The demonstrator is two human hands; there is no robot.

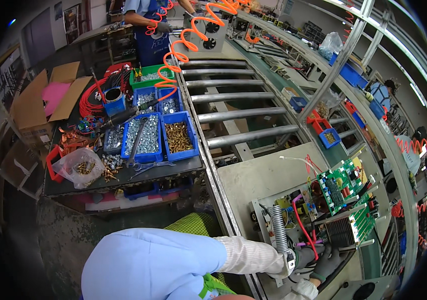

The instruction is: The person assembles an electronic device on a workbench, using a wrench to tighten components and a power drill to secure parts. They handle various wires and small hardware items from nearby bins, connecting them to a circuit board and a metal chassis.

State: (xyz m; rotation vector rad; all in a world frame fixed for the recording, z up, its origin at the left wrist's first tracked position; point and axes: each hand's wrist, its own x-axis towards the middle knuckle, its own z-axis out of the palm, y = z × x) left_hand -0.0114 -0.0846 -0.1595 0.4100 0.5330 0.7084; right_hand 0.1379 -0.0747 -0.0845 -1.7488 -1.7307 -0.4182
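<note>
The person's left hand [304,256] and right hand [326,263], both gloved, are gripping wires at the near edge of the open electronics chassis [318,210] on the conveyor; fingers are seemingly curled shut. Steadying the red wire [301,225] should help seating.

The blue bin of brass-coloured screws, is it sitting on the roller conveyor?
No, the blue bin stands on the dark side table, left of the conveyor rollers.
</note>
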